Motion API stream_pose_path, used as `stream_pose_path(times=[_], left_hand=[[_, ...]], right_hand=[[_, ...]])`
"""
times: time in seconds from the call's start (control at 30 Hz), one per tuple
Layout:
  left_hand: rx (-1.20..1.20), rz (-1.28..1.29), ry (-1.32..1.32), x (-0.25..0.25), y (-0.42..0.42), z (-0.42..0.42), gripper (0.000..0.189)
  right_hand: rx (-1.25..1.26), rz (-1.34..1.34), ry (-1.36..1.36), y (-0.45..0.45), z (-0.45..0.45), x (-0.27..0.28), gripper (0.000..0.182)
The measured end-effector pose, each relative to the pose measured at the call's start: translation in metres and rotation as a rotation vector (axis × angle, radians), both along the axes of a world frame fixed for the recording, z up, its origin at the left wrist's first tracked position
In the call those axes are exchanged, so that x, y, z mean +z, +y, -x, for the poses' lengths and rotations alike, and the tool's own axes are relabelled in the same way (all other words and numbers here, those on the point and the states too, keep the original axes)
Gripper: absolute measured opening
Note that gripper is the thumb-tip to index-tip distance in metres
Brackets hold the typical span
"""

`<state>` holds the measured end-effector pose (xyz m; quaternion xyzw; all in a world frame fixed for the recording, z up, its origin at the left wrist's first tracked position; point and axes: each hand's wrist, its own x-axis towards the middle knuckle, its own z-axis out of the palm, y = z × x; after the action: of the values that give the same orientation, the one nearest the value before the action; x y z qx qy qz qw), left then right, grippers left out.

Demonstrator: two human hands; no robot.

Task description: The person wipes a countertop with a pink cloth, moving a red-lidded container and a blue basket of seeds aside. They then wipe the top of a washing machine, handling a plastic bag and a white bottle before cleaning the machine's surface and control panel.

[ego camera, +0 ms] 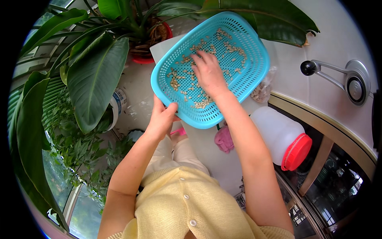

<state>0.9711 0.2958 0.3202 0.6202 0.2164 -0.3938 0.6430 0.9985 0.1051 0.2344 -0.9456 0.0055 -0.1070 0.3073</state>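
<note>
A turquoise perforated plastic basket (253, 74) is before me, tilted across the upper middle of the view. Pale seeds or nuts in their shells (203, 103) lie scattered over its floor, thickest near the right and lower parts. My left hand (162, 115) grips the basket's near left corner, thumb on the rim and the other fingers hidden underneath. Inside the basket is my right hand (209, 73), its fingers spread and bent down among the seeds. Whether any seed is between those fingertips cannot be told.
Large-leaved plants (98, 80) crowd the left, one in a red pot (167, 31). To the right are a translucent plastic jar with a red lid (298, 152), a pink cloth (224, 139), a clear bag (262, 91) and a wall-mounted crank handle (331, 67).
</note>
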Motion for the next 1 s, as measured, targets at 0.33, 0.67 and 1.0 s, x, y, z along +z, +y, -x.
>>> stream_pose_path(times=[0.33, 0.67, 1.0], left_hand=[[-0.025, -0.035, 0.011, 0.001, 0.001, -0.002, 0.063], [-0.008, -0.001, -0.021, -0.001, 0.0, -0.001, 0.063], [-0.004, 0.005, -0.007, 0.002, 0.001, -0.001, 0.063]], right_hand=[[-0.155, 0.079, -0.005, -0.02, 0.003, 0.013, 0.006], [0.374, 0.052, -0.183, 0.037, 0.009, 0.011, 0.021], [-0.123, 0.0, 0.181, -0.025, 0.004, 0.016, 0.021]])
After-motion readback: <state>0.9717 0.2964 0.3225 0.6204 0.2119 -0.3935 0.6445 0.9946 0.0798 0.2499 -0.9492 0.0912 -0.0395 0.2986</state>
